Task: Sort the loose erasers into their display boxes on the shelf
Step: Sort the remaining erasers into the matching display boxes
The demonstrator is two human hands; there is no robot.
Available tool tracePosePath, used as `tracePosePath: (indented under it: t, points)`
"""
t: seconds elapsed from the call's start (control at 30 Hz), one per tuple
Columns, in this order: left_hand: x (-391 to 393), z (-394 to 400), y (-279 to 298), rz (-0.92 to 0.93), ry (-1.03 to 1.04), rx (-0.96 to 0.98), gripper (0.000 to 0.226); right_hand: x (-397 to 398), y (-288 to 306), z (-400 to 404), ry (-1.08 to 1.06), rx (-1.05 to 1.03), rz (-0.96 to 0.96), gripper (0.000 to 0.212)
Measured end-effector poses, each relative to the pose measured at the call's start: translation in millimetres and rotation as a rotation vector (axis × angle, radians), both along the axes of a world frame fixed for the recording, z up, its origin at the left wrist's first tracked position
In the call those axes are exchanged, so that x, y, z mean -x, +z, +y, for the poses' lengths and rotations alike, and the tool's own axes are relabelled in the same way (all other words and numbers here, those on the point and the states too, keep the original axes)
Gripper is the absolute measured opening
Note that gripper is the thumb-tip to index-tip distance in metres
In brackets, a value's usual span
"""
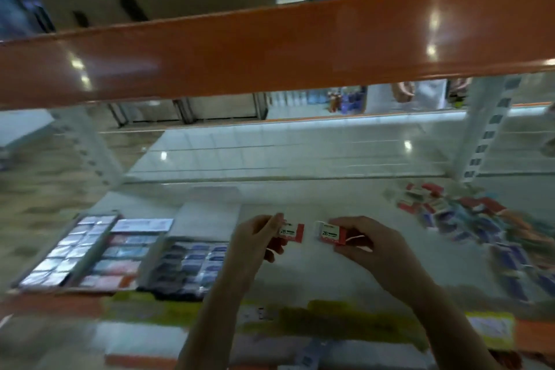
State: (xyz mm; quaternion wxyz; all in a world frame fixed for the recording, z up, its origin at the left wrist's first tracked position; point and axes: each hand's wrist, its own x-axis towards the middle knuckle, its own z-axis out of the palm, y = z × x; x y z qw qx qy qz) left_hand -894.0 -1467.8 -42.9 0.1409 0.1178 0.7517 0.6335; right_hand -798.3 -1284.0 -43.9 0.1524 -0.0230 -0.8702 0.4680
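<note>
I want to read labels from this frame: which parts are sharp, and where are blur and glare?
Head view: sharpest at the centre, where the two erasers show a readable "2B"; the display boxes and loose pile are smeared by motion blur; ceiling lights glare off the orange beam; wide-angle bending shows in the uprights.

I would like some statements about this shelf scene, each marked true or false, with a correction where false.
1. Each hand holds one red-and-white eraser. True: the left hand holds the left eraser and the right hand holds the right eraser.
2. The display boxes stand on the right of the shelf. False: they stand on the left.
3. The pile of loose erasers lies on the right. True.
4. The two held erasers touch each other. False: a gap shows between them.
5. The beam above the shelf is blue. False: it is orange.
</note>
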Motion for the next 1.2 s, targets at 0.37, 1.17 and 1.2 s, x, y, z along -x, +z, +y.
tracePosePath:
  t: [0.37, 1.17, 1.2]
  points:
    - [57.3, -191.2, 13.3, 0.001, 0.122, 0.042, 0.012, 96.4, 15.3, -164.8, 0.176, -0.026, 0.010, 0.048]
    - [146.3, -425.3, -22.8, 0.048, 0.355, 0.192, 0.005, 198.5, -27.3, -391.5, 0.409, -0.332, -0.037, 0.042]
    - [147.2, -426.8, -23.8, 0.049, 0.360, 0.187, 0.006, 199.3, -29.8, -393.9, 0.407, -0.349, -0.037, 0.042]
